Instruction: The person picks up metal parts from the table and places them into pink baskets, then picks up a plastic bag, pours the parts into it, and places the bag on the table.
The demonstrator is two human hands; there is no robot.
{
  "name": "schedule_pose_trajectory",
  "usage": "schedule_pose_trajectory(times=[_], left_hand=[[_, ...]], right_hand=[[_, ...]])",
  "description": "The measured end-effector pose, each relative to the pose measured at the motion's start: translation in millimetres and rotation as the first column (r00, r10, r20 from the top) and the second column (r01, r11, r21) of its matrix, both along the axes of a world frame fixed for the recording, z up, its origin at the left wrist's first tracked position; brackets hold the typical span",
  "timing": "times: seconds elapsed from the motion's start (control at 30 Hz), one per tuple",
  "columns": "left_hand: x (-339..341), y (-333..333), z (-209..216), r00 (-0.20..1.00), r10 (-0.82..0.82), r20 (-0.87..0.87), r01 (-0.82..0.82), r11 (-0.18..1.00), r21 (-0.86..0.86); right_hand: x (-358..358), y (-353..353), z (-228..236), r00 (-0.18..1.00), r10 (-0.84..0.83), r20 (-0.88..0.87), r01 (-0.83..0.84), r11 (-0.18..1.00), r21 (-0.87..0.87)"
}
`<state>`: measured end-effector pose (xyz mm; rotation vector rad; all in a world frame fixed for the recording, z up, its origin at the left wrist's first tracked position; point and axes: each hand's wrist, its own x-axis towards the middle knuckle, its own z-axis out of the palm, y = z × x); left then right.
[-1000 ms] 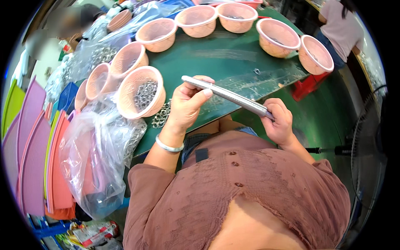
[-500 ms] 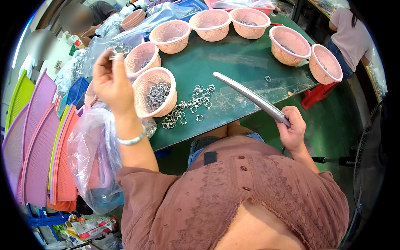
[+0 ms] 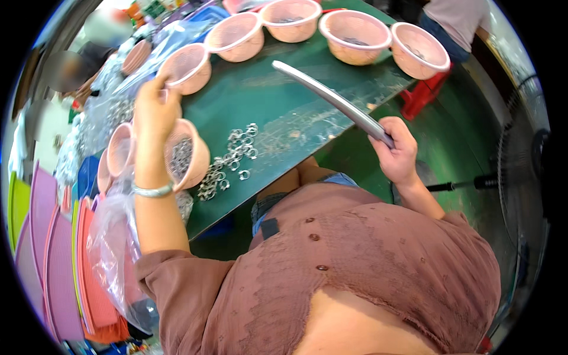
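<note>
Green floor (image 3: 454, 133) shows beyond scuffed table (image 3: 269, 105), right hand (image 3: 395, 151) gripping grey bar (image 3: 331, 98), left hand (image 3: 154, 115), its hold unclear

Stick (image 3: 336, 99): med. grey, paler twd. far tip. Rings (image 3: 235, 145): silver. Bowls (image 3: 245, 51): all lt. peachy pink, rims paler, faint openwork pattern on sides. Table (image 3: 219, 106): dk. green w/ whitish scuffs. Top (image 3: 355, 248): dusty brown w/ darker scalloped, lacy trim + small dk. motifs; 3 buttons (image 3: 314, 237) in dk. brown. Bangle (image 3: 152, 190): pale grey-green. Shorts (image 3: 337, 178): denim blue. Stacked baskets (image 3: 62, 272), L side: lime, purple & coral, fine dotted pattern on purple. Stool (image 3: 421, 97): bright red, plain. Floor (image 3: 455, 136): green. Bystander's shirt (image 3: 455, 18): v. pale pink; jeans (image 3: 436, 35): blue.
</note>
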<state>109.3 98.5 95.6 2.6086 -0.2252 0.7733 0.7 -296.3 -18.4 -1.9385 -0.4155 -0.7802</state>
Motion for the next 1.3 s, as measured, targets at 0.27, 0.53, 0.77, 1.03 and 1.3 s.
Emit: schedule_pose_trajectory(times=[0.27, 0.53, 0.77, 1.03, 1.3], left_hand=[[13, -201, -78, 0.810, -0.364, -0.460, 0.359, 0.928, -0.102], [41, -211, -109, 0.730, -0.557, -0.396, 0.544, 0.824, -0.158], [28, -171, -100, 0.470, -0.879, 0.075, -0.128, -0.151, -0.980], [2, -150, -83, 0.484, -0.835, 0.263, -0.085, -0.344, -0.935], [-18, -137, -86, 0.462, -0.875, 0.143, 0.107, -0.105, -0.989]], right_hand=[[-5, -19, -5, 0.994, -0.066, -0.090, 0.077, 0.989, 0.130], [-5, -38, -14, 0.990, -0.107, -0.092, 0.116, 0.987, 0.110], [-1, -37, -20, 0.986, -0.061, -0.156, 0.077, 0.992, 0.097], [-2, -24, -15, 0.990, -0.006, -0.138, 0.004, 1.000, -0.016], [-2, -12, -6, 0.998, -0.023, -0.054, 0.017, 0.993, -0.114]])
